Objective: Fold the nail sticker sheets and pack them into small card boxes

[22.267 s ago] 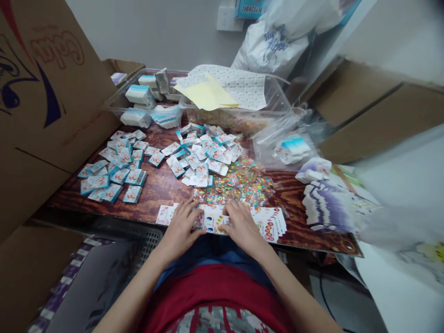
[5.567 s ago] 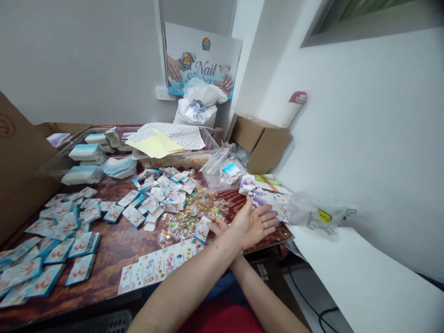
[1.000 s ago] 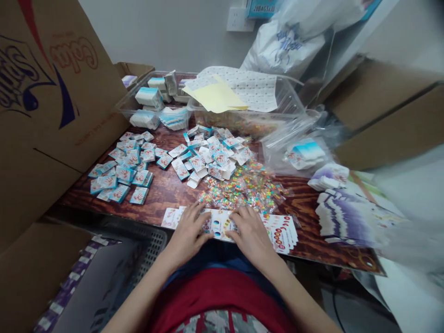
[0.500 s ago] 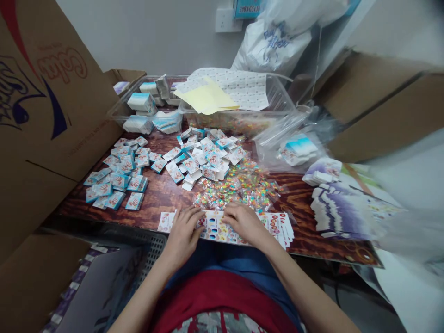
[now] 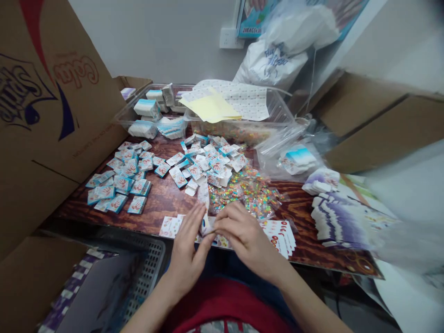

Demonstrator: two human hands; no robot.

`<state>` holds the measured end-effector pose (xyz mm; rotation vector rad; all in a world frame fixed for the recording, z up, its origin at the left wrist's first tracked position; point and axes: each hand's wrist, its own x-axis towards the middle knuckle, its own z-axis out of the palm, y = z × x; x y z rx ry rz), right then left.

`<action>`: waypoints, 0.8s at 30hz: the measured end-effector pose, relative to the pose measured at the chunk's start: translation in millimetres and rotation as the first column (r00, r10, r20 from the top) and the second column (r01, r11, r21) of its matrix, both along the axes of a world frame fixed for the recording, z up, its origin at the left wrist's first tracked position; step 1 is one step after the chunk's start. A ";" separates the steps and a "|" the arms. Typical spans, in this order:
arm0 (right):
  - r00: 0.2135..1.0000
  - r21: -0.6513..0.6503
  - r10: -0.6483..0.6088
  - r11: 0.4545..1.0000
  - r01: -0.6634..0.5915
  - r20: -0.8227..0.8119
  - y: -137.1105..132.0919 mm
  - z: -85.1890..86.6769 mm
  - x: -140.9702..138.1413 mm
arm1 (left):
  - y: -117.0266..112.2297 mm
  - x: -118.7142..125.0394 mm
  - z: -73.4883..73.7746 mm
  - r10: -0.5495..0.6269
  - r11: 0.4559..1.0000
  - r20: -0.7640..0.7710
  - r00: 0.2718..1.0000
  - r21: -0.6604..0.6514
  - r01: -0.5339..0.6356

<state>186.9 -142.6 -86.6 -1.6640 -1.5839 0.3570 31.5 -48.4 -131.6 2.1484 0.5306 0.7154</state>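
A white printed paper strip (image 5: 204, 200) stands up from the table's front edge, its lower end bent between my hands. My left hand (image 5: 189, 240) pinches the bend from the left, thumb toward the middle. On the other side my right hand (image 5: 243, 238) grips the same bend with curled fingertips. Beneath both hands lies a fanned stack of printed strips (image 5: 282, 238) with small coloured pictures. Just beyond are small clear packets of coloured candy (image 5: 249, 192) and a heap of small white-and-blue boxes (image 5: 217, 164), some with open flaps.
Closed small boxes (image 5: 123, 182) are piled at the left, beside a tall carton (image 5: 79, 115). Clear plastic trays (image 5: 280, 108) stand at the back. To the right are a plastic bag with flat blue-white cartons (image 5: 300, 159) and stacked purple-white cartons (image 5: 338, 219).
Both hands have come closer together and lifted one printed strip off the stack, bending it upright. The view has tilted slightly upward.
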 end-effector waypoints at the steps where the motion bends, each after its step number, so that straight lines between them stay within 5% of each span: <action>1: 0.999 0.036 -0.007 0.999 0.006 0.041 -0.1 3.6 -6.4 | -0.8 0.4 0.2 -0.031 0.997 0.018 0.999 -0.073 0.032; 4: 0.984 0.110 -0.118 0.989 0.104 0.133 -2.1 2.6 -10.7 | 0.3 -2.6 7.0 -0.081 0.964 0.057 0.995 -0.249 0.092; 7: 0.973 0.040 -0.200 0.980 0.197 0.116 -7.8 -8.7 4.6 | 5.9 -10.8 20.8 -0.104 0.905 0.053 0.993 -0.410 0.117; 10: 0.983 -0.127 -0.168 0.979 0.158 -0.071 -14.6 -17.9 17.2 | 12.4 -15.2 25.2 -0.199 0.761 0.085 0.976 -0.615 0.209; 14: 0.936 -0.227 -0.085 0.974 0.006 -0.340 -15.6 -23.5 5.4 | 11.1 -2.9 3.2 -0.127 0.566 0.159 0.979 -0.799 0.203; 18: 0.937 -0.289 -0.214 0.948 0.131 -0.275 -9.8 -35.3 -13.1 | 2.3 14.3 -18.7 -0.223 0.425 0.112 0.968 -0.883 0.200; 20: 0.914 -0.314 -0.307 0.924 0.220 -0.265 -10.8 -43.2 -13.5 | -0.2 18.9 -21.1 -0.302 0.408 0.092 0.949 -0.887 0.216; 24: 0.813 -0.319 -0.333 0.928 0.193 -0.477 -25.3 -53.2 -1.8 | -2.6 24.9 -19.7 -0.310 0.492 0.047 0.949 -0.846 0.203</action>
